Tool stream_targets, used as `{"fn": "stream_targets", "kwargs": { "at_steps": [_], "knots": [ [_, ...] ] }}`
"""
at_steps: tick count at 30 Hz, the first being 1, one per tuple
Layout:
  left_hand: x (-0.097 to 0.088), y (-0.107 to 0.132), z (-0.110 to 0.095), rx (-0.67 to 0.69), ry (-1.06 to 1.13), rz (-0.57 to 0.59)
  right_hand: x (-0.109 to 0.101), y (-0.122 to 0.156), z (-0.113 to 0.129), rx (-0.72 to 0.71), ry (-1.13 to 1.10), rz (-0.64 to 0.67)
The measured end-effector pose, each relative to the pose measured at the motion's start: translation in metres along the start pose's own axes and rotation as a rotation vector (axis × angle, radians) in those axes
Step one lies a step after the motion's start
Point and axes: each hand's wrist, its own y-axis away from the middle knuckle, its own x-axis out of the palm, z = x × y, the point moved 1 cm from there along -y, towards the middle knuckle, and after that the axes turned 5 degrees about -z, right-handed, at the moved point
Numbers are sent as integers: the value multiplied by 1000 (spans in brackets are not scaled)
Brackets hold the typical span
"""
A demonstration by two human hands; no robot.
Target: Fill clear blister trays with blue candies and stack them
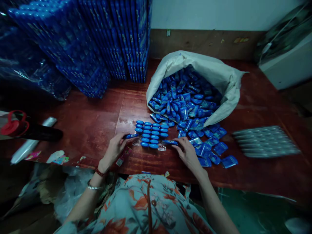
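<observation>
Rows of small blue packs (150, 132) stand on edge in a clear plastic tray (162, 148) on the table in front of me. At the tray's left side, my left hand (116, 145) pinches a blue pack (131, 136) between thumb and fingers. On the other side, my right hand (186, 150) grips another blue pack (170, 142), its inner end close to the tray's edge. Most of the tray is hidden under the packs. Loose blue packs (207, 148) lie spread out just right of my right hand. What the packs contain I cannot make out.
A white sack (231, 97) lies open behind, spilling blue packs. Tall stacks of filled trays (117, 39) rise at the back left. Stacked clear trays (266, 142) sit at the right. A red-lidded bottle (31, 128) and a plastic roll (34, 141) lie at the left.
</observation>
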Motion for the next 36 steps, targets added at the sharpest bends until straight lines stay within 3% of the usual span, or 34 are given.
{"fn": "stream_targets", "kwargs": {
  "at_steps": [4, 7, 13, 16, 19, 25, 31, 36],
  "knots": [
    [14, -12, -2, 192, -172, 86, 9, 1, 11, -19, 32, -81],
    [13, -18, -8, 277, -313, 213, 15, 3, 17, -86, 146, -62],
    [10, -34, -29, 382, -473, 502, 9, -10, 34, -321, 508, 173],
    [15, -40, -34, 397, -539, 572, 6, -25, 51, -380, 597, 299],
    [20, -35, -25, 420, -515, 488, 4, -37, 67, -355, 632, 394],
    [27, -7, 3, 356, -405, 137, -1, -44, 75, -263, 595, 441],
    [38, 0, 4, 267, -419, 78, -5, -53, 65, -221, 502, 520],
    [42, 0, 3, 221, -449, 42, 17, -36, 68, -183, 599, 348]
  ]
}}
